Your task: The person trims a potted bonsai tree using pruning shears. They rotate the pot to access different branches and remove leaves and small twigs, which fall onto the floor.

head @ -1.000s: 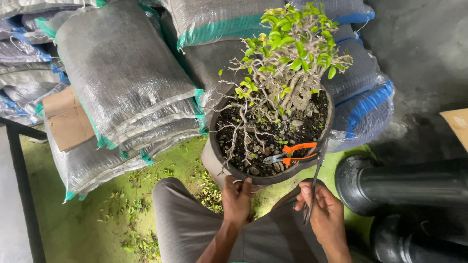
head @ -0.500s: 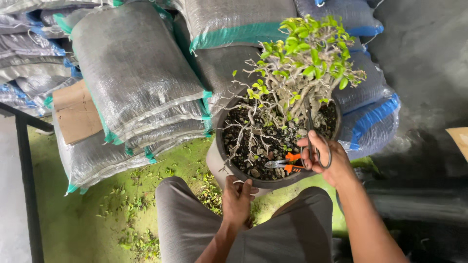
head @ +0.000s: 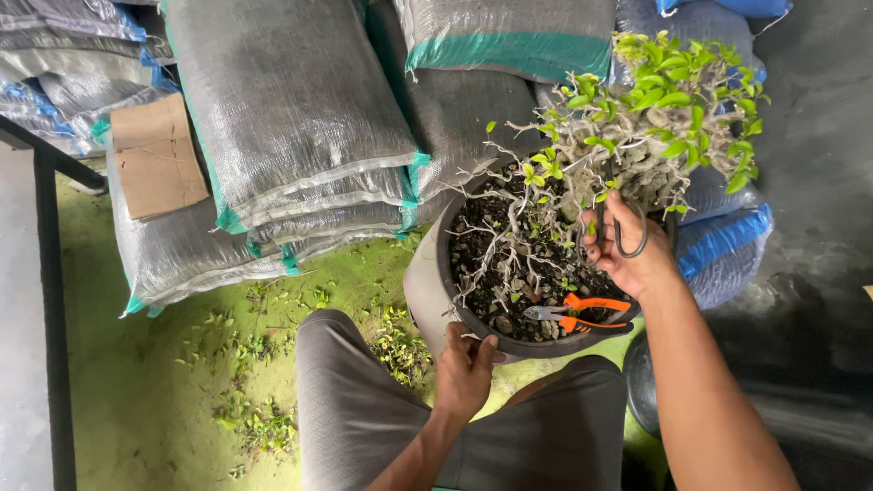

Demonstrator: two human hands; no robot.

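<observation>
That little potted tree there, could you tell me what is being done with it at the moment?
A person sits with a bonsai-like tree in a round grey pot before their knees. The left hand grips the pot's near rim. The right hand holds black-handled scissors in among the lower branches. Orange-handled pruners lie on the soil. Stacked grey sacks stand behind.

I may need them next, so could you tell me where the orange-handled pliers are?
In the head view, the pliers lie on the soil at the pot's near right edge, just below the right hand.
</observation>
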